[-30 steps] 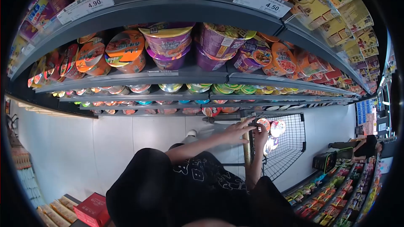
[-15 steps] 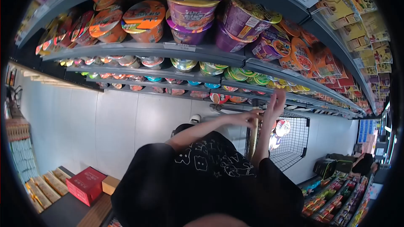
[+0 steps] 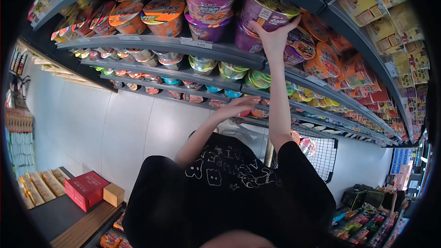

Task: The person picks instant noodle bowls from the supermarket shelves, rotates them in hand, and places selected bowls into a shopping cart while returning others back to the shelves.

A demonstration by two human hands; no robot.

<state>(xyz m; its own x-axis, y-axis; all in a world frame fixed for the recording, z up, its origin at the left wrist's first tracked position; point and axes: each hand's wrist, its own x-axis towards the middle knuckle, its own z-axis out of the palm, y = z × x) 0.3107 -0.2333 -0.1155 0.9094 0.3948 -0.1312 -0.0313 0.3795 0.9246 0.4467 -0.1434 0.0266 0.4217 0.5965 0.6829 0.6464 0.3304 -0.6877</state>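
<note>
My right hand (image 3: 274, 36) is raised to the upper shelf. Its thumb and fingers span the lower part of a purple instant noodle bowl (image 3: 264, 11), which rests on top of another purple bowl (image 3: 248, 38). To the left stands a second purple stack, its upper bowl (image 3: 209, 7) topped by a yellowish lid. My left hand (image 3: 241, 106) hovers in front of the lower shelves with fingers stretched out, holding nothing. Below my right forearm is a wire shopping cart (image 3: 327, 156) with round noodle bowls (image 3: 308, 146) in it.
Orange noodle bowls (image 3: 164, 16) line the shelf (image 3: 151, 42) on the left. Yellow packets (image 3: 363, 11) hang at the upper right. Behind me are a red box (image 3: 87, 189) and a small tan box (image 3: 113, 194). Another person (image 3: 398, 200) is at the far right.
My right hand has risen from beside the cart to the purple noodle bowl and taken hold of it. My left hand has moved left and up, away from the cart handle.
</note>
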